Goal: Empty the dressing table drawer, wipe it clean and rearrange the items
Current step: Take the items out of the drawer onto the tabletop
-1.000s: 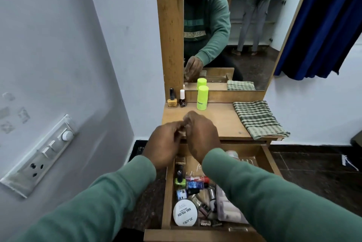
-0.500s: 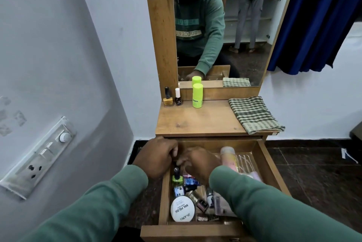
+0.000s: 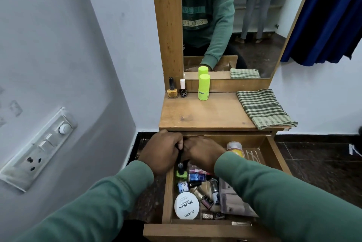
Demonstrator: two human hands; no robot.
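Observation:
The wooden drawer (image 3: 274, 155) is pulled out below the dressing table top (image 3: 205, 114). It holds several nail polish bottles, among them a green one (image 3: 181, 173), a round white nail polish remover tub (image 3: 186, 205), a clear pouch (image 3: 233, 200) and a tube with an orange label (image 3: 234, 146). Both hands are in the drawer's back left corner, knuckles nearly touching. My left hand (image 3: 163, 152) curls its fingers round a slim black item (image 3: 179, 156). My right hand (image 3: 203, 153) reaches down with curled fingers; what lies under it is hidden.
On the table top stand a yellow polish bottle (image 3: 172, 90), a dark polish bottle (image 3: 183, 91) and a lime green bottle (image 3: 203, 87). A folded checked cloth (image 3: 262, 108) lies at the right. A mirror (image 3: 235, 20) rises behind, and a switch panel (image 3: 39, 147) is on the left wall.
Both hands have dropped from above the table top's front edge into the back left of the drawer. The view has tilted downward.

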